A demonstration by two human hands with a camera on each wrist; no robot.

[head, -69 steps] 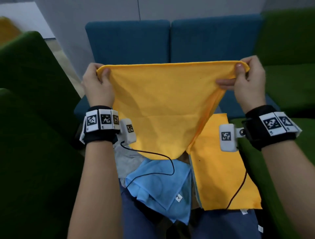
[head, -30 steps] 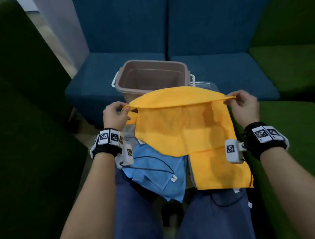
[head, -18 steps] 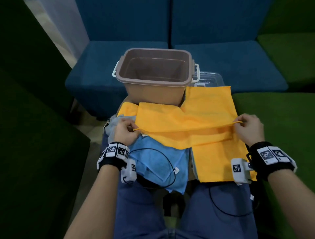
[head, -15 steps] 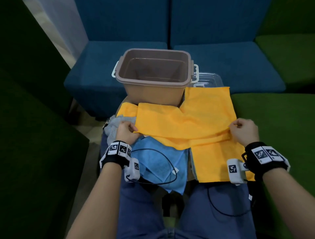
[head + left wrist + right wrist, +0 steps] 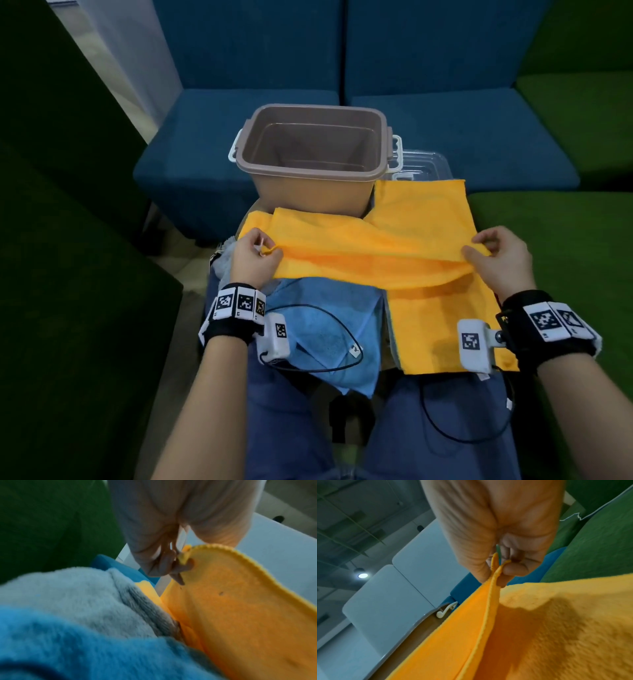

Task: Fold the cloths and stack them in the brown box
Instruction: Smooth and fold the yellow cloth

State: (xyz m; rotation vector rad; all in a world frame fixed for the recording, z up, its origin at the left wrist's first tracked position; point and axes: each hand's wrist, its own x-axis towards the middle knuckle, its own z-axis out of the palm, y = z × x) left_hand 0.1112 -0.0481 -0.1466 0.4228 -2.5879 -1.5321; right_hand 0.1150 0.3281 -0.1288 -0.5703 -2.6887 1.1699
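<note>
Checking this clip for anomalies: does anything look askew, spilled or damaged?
Nothing damaged or spilled. The orange cloth pinched by the left hand and right hand lies mid-fold, crooked across a second orange cloth. The blue cloth sits rumpled. The brown box is upright, empty.

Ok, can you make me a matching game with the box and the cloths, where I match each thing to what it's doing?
Things:
1. brown box
2. orange cloth
3. blue cloth
4. grey cloth

States:
A. pinched at both ends by the left hand and the right hand
B. standing open with nothing inside
C. lying on the lap with a black cable across it
D. peeking out by the left wrist, partly under the blue one

Pairs: 1-B, 2-A, 3-C, 4-D
</note>
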